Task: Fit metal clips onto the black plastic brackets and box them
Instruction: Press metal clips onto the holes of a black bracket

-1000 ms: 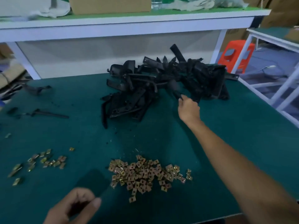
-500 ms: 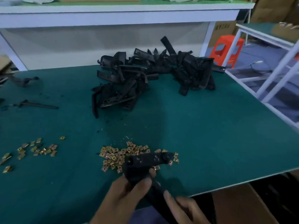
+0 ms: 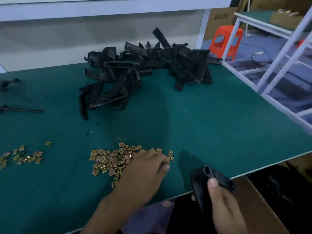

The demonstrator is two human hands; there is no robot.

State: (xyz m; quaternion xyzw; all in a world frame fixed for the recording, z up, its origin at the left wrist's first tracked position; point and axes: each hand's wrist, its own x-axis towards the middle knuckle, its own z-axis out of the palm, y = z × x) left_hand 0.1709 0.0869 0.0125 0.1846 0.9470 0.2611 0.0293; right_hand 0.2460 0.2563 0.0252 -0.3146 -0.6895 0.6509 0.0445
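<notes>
The green-topped bench (image 3: 202, 119) fills most of what I can see from here. A tangled heap of black plastic brackets (image 3: 143, 68) sits along its far edge, toward the far right corner. Off the right edge stand a white rack (image 3: 278, 53) and, further back, an orange stool (image 3: 226, 41). Below the front right corner an open cardboard box (image 3: 249, 196) waits, with dark shapes inside that I can't make out.

Near the middle of the front edge lies a spread of brassy metal clips (image 3: 111, 159). The person's left hand (image 3: 146, 169) rests palm down on the right end of that spread, fingers bent over the clips. Whether it pinches one, I cannot tell. The right hand (image 3: 222, 205) hangs just past the front edge, above the box flap, gripping one bracket (image 3: 212, 176) with the thumb pressed on its face.

A thinner scatter of clips (image 3: 23, 157) lies by the left edge, and two stray black pieces (image 3: 20, 109) lie further back along it.
</notes>
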